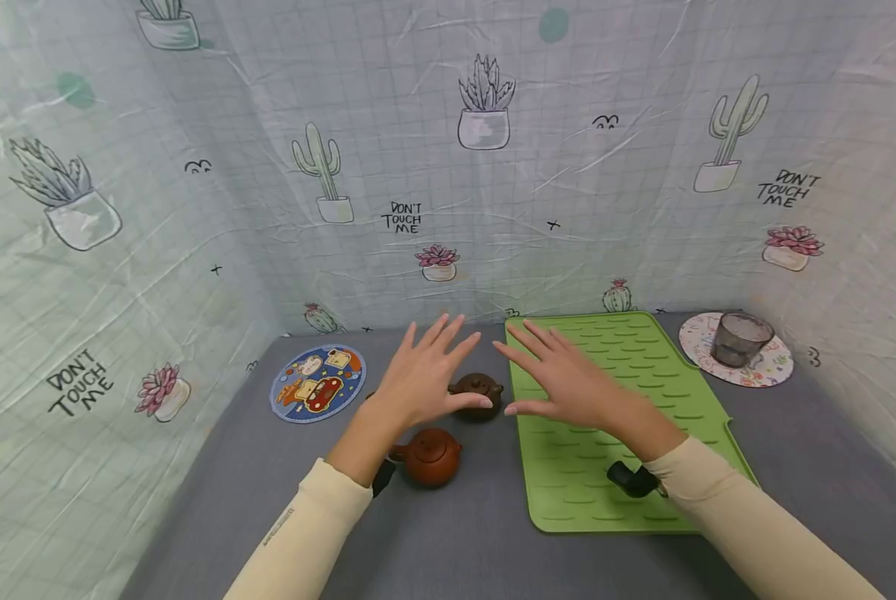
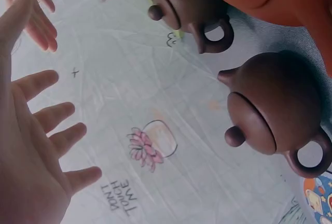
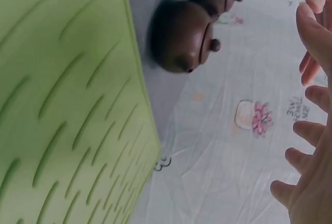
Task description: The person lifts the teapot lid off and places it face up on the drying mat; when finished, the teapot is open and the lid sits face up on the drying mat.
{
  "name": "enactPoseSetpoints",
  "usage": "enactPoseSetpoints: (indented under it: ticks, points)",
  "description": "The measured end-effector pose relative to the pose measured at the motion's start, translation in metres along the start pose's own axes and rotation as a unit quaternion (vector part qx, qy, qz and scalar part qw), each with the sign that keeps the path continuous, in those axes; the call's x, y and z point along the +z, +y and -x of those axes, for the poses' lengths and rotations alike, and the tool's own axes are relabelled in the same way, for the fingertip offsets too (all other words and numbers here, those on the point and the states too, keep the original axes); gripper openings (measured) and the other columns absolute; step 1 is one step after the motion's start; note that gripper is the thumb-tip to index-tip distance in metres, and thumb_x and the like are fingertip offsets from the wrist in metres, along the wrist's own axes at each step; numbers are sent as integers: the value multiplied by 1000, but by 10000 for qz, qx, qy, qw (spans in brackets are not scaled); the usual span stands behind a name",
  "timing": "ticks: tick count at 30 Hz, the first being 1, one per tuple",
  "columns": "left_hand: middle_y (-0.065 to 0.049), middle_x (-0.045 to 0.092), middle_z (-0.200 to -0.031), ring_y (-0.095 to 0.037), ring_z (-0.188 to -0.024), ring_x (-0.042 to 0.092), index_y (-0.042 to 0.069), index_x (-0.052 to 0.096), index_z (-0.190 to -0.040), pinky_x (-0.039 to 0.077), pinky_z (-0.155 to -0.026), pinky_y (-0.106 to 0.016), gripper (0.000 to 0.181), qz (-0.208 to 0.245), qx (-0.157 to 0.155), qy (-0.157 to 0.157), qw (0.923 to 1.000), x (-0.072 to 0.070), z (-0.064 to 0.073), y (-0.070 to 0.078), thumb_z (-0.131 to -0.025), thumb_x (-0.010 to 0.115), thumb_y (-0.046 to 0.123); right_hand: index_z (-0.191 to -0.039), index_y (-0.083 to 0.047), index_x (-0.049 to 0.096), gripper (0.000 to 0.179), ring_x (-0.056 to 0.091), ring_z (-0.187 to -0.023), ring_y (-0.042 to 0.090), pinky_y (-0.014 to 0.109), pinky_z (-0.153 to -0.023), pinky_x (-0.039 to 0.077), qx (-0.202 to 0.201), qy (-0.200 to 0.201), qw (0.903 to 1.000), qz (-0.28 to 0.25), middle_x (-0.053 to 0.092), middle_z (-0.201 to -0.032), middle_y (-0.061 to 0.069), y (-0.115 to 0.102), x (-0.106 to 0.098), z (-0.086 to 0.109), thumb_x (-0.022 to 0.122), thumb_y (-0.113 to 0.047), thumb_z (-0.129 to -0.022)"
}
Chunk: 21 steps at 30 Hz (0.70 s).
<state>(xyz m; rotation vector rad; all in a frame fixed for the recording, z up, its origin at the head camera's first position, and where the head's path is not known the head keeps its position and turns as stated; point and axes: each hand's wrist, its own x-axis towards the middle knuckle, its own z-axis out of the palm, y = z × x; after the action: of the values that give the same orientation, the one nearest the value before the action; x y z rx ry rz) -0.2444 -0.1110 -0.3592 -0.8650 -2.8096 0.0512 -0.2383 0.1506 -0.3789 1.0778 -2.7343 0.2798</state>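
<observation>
Both hands hover above the table, palms down with fingers spread, neither holding anything. My left hand (image 1: 421, 379) is over the teapots, its thumb overlapping a dark brown teapot (image 1: 481, 388) in the head view. Just below that hand sits a reddish clay teapot (image 1: 432, 457). Another brown teapot (image 2: 275, 105) shows fully in the left wrist view; the left hand mostly hides it from the head camera. My right hand (image 1: 571, 379) hangs over the left part of a green ridged mat (image 1: 568, 500), its thumb tip close to the left thumb.
A round blue patterned coaster (image 1: 286, 392) lies at the back left. At the back right, a clear dark-tinted glass (image 1: 740, 340) stands on a white floral coaster (image 1: 695, 333). Printed curtains (image 1: 448, 183) enclose the grey table (image 1: 478, 550) at the back and sides.
</observation>
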Motion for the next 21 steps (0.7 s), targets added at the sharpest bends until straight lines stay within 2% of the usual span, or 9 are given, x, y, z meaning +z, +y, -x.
enactPoseSetpoints:
  ticks: [11,21]
  points:
    - [-8,42,-162,-32,-150,41,27,49,-153,34,-120,-63,87,-41,53,472,9989,-9,26,-1,-84,60,79,-160,-23,35,89,30,-156,36,62,-121,33,-467,359,9982,60,29,-170,8,-23,0,1,68,-64,-88]
    - [-8,51,-155,-32,-141,51,25,56,-147,39,-117,-62,84,72,-36,662,9978,-8,48,-6,-82,66,76,-158,-22,40,84,31,-156,35,59,-120,36,-658,188,9974,-237,33,-168,8,-40,16,2,67,-62,-90]
